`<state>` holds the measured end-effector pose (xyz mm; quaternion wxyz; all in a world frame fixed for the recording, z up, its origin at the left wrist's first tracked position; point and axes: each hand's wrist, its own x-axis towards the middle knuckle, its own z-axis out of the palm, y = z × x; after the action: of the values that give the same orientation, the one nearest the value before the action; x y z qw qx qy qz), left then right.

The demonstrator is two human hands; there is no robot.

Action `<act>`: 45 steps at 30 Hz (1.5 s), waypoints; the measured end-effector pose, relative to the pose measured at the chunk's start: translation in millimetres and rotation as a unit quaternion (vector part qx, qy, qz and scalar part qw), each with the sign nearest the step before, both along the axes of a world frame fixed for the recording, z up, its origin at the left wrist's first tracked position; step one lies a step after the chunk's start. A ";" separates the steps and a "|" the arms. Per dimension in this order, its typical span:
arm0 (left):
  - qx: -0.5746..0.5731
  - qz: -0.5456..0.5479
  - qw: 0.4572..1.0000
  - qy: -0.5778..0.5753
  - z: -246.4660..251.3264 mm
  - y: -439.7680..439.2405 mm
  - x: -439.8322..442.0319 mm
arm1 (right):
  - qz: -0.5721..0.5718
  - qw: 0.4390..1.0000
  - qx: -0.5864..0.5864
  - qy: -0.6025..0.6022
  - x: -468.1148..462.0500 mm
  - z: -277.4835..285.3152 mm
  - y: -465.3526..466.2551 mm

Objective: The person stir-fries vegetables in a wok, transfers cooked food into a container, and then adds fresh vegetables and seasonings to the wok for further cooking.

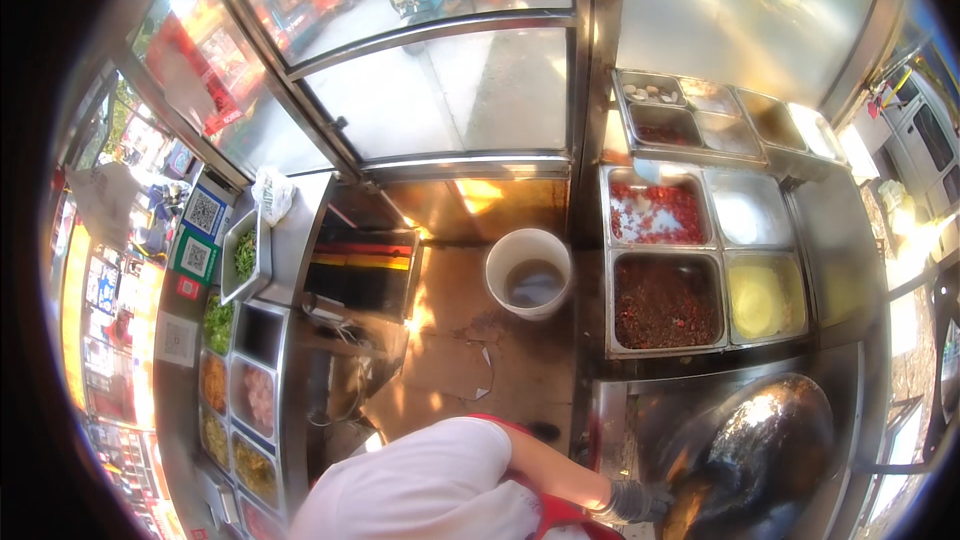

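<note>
My left arm, in a white short sleeve with a red apron beside it, reaches towards the lower right. My left hand [637, 502], in a grey glove, is at the near-left edge of a dark, shiny wok [772, 442]. The fingers are blurred, so whether they grip the edge cannot be made out. Bright sunlight reflects off the wok, which sits in a metal cooktop [844, 397]. Beyond it stand a steel pan of dark red chilli-like sauce [664, 304] and a pan of yellow liquid [765, 296]. My right hand is out of view.
A white bucket [491, 262] holding dark liquid stands on the cardboard-covered floor [450, 367]. To the left, a counter carries steel food pans [255, 394], a tray of greens [244, 255] and a plastic bag [274, 195]. Framed glass panes [442, 97] close off the front.
</note>
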<state>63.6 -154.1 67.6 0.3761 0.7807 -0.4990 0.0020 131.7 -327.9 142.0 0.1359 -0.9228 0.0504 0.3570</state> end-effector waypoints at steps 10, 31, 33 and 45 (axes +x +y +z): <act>0.023 -0.046 0.995 0.081 39.7 33.4 10.4 | -0.172 0.980 0.000 0.102 -100.8 99.4 -65.2; -0.004 0.021 0.998 0.067 27.6 27.7 5.8 | -0.183 0.956 -0.211 0.089 -24.8 55.6 -140.9; 0.002 0.013 0.998 0.068 27.7 27.3 7.1 | -0.075 0.946 -0.229 0.219 -58.8 57.0 -110.0; -0.104 -0.026 0.981 0.163 66.0 54.5 4.7 | 0.057 0.890 -0.274 0.360 -43.1 160.3 -76.1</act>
<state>68.3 -99.6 133.6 0.5314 0.7141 -0.4481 -0.0829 88.6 -404.1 302.3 -0.1706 -0.7325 0.1388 0.6442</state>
